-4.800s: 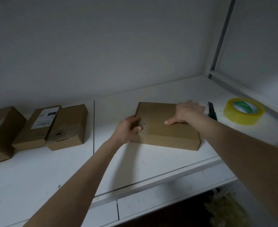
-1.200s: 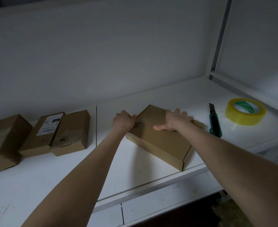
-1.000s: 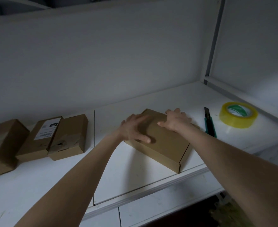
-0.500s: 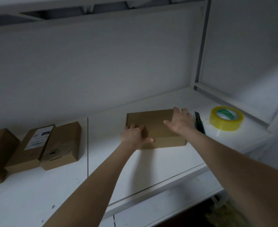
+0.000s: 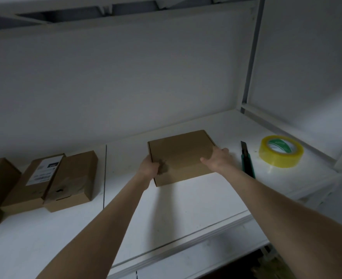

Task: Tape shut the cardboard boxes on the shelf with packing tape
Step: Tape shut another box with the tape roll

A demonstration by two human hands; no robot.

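Two grips hold flat box (image 5: pixel 182 156) mid-shelf (image 5: pixel 186 204): left grip (image 5: pixel 149 168) curled round 9 o'clock edge, right grip (image 5: pixel 216 160) round 3 o'clock edge. Tape roll (image 5: pixel 281 151) & cutter (image 5: pixel 246 161) lie at 3 o'clock, apart from box.

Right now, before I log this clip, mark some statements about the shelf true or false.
1. The left hand and right hand both grip the flat box. True.
2. The tape roll sits on the flat box. False: it lies on the shelf, right of the knife.
3. The knife lies between the flat box and the tape roll. True.
4. The right hand holds the knife. False: the knife lies untouched on the shelf.
5. A labelled box stands at the left. True.
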